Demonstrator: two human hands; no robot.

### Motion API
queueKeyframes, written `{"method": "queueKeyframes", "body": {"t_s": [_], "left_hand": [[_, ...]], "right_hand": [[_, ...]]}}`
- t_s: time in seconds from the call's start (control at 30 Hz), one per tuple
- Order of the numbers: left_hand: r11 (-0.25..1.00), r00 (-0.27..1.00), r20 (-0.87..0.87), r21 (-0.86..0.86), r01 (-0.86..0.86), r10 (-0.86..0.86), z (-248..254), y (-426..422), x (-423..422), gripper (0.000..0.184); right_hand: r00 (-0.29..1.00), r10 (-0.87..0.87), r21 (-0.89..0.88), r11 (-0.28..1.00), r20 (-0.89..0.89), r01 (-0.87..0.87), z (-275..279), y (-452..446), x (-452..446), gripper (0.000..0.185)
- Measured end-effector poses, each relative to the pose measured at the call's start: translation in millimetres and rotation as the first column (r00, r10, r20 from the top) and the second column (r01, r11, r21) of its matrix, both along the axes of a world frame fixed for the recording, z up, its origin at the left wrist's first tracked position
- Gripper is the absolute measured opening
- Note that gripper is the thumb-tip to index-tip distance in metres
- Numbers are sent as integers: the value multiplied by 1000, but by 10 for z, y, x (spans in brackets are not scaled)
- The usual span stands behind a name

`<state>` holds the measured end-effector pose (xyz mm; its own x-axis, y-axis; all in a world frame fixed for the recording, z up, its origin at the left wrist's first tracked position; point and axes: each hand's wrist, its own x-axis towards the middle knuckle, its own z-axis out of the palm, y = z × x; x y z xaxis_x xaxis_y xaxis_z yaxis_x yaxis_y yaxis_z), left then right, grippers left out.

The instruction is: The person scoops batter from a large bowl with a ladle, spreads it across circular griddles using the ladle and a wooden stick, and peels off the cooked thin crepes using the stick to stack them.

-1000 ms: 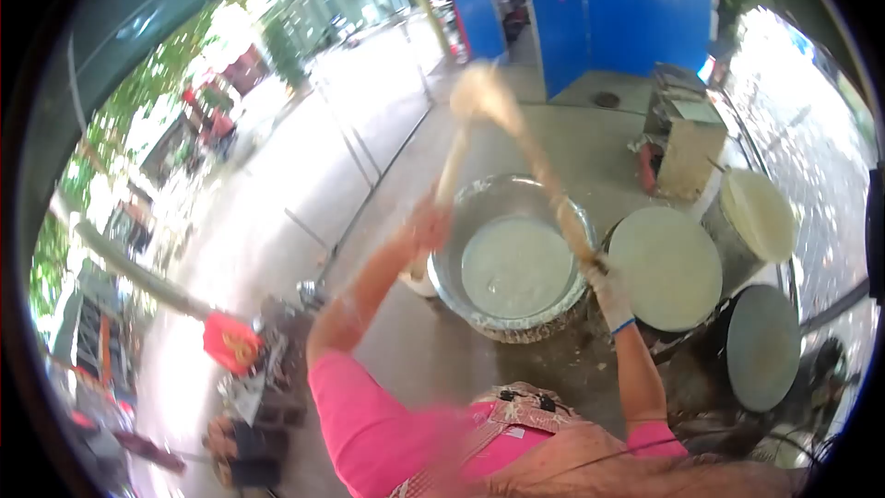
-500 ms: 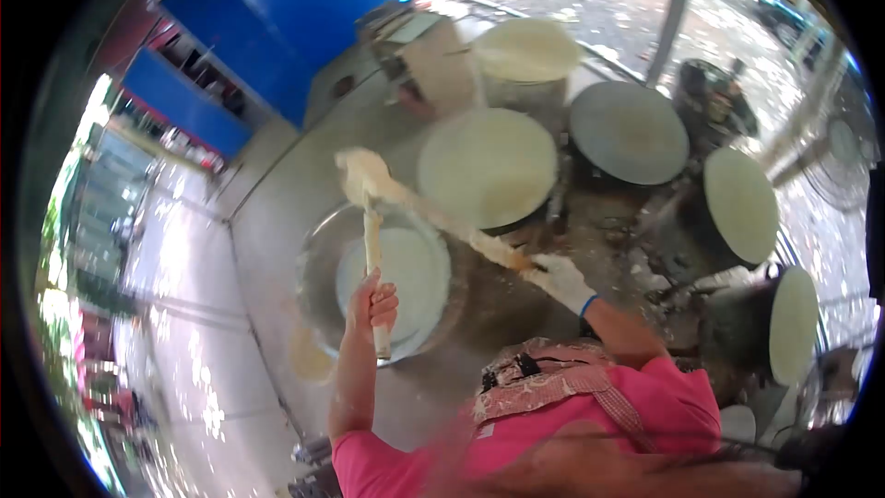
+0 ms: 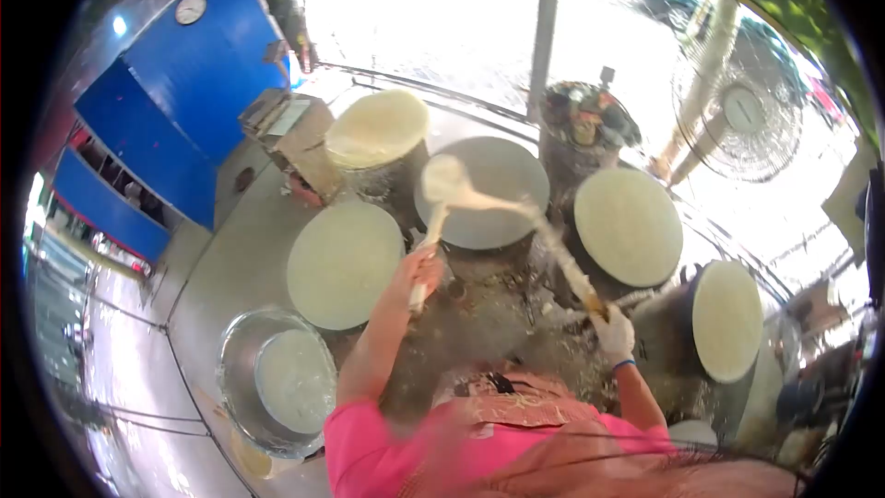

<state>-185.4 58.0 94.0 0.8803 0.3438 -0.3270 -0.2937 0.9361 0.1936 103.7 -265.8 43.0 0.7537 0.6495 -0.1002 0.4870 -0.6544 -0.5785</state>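
My bare left hand (image 3: 424, 269) is wrapped round the pale handle of a ladle (image 3: 445, 180). The ladle's round bowl is coated in pale batter and hangs over a grey round griddle (image 3: 502, 166). In my gloved right hand (image 3: 613, 334) is a long batter-coated stick (image 3: 570, 267) with a brown wooden end. Its far part reaches to the ladle's bowl; whether they touch or only overlap, I cannot tell. A metal basin (image 3: 230, 383) at lower left holds pale liquid batter around or in a smaller round vessel.
Several drum-like stoves stand in an arc, with pale-covered round tops: one at left (image 3: 346, 263), one at right (image 3: 629, 226), one far right (image 3: 728, 321), one at the back (image 3: 378, 129). A cardboard box (image 3: 300, 143), a cluttered bin (image 3: 590, 124) and a fan (image 3: 742, 111) stand behind.
My view has turned right. Both hands have swung from above the metal basin, carrying the ladle and stick over to the grey griddle.
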Motion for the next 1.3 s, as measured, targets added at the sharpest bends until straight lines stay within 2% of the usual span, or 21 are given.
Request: {"method": "queueKeyframes", "body": {"t_s": [0.03, 0.1, 0.3, 0.37, 0.43, 0.5, 0.57, 0.6, 0.63, 0.7, 0.77, 0.83, 0.93, 0.97, 1.03, 1.07, 1.1, 1.17, 1.23, 1.27, 1.3], "left_hand": [[951, 981, -189, 310, 13, 48, 150, 108, 234, 9], [830, 898, -425, 537, 152, 111, 67, 515, 673, 29], [647, 694, -584, 730, 222, 421, -946, 1193, 1735, 63], [421, 652, -541, 836, 351, 532, -1563, 1625, 1871, 75], [-371, 547, 39, 774, 512, 836, -1927, 1766, 1777, 72], [-352, 516, -109, 611, 709, 850, -1791, 1735, 1538, 70], [-319, 557, -142, 694, 645, 818, -1610, 1725, 1599, 68], [-297, 579, -163, 730, 616, 799, -1520, 1689, 1613, 67], [-240, 566, -146, 800, 549, 811, -1333, 1669, 1641, 66], [-243, 551, -36, 872, 425, 834, -925, 1794, 1621, 65], [-426, 546, 202, 845, 322, 813, -699, 2040, 1473, 64], [75, 659, -137, 990, 120, 740, -502, 1901, 1161, 65], [365, 620, -512, 859, 359, 595, -938, 1635, 542, 66], [230, 560, -531, 823, 519, 636, -1213, 1431, 167, 67], [-110, 438, -453, 587, 802, 776, -1608, 1079, -435, 70], [38, 507, -488, 746, 665, 711, -2005, 915, -787, 70], [221, 517, -584, 768, 601, 625, -2032, 782, -883, 70], [569, 453, -786, 618, 543, 421, -1438, 453, -871, 70], [675, 414, -855, 506, 536, 313, -1097, 313, -795, 69], [641, 441, -828, 552, 533, 346, -1142, 300, -848, 69], [540, 468, -772, 636, 552, 431, -1304, 350, -960, 69]], "right_hand": [[996, -57, 135, 990, 69, 48, 116, 143, 106, 45], [985, 98, 224, 966, 143, -129, 114, 506, 350, 46], [916, 210, 84, 964, 341, -252, -302, 1830, 326, 20], [950, 205, 132, 962, 236, -241, -536, 1879, 576, 22], [985, 169, 263, 953, -43, -152, -556, 1828, 784, 24], [918, 78, 502, 854, -390, 140, -779, 1995, 777, 23], [735, 20, 539, 694, -678, 478, -687, 2383, 472, 19], [956, -18, 476, 864, -294, 163, -799, 2462, 504, 23], [988, 71, 256, 961, 135, -104, -896, 2594, 508, 27], [982, 41, 36, 998, 187, -49, -670, 2548, 559, 29], [998, -5, 222, 975, -55, 17, -861, 2603, 687, 26], [931, -18, 546, 806, -365, 229, -1013, 3024, 352, 26], [998, 56, 282, 958, 20, -59, -642, 3413, 347, 27], [990, 58, 194, 978, 128, -83, -429, 3321, 354, 28], [989, 47, 291, 957, -143, -4, -370, 2996, 615, 23], [971, 25, 377, 924, -237, 68, -1216, 2978, 865, 21], [849, 46, 523, 805, -526, 281, -736, 2887, 409, 23], [843, -68, 545, 735, -533, 403, -1205, 3239, -121, 27], [880, 86, 388, 914, -468, 117, -674, 3335, -264, 30], [980, 90, 345, 938, -180, -23, -604, 3297, -163, 32], [964, 59, 312, 950, -258, 26, -259, 3102, -81, 36]]}}
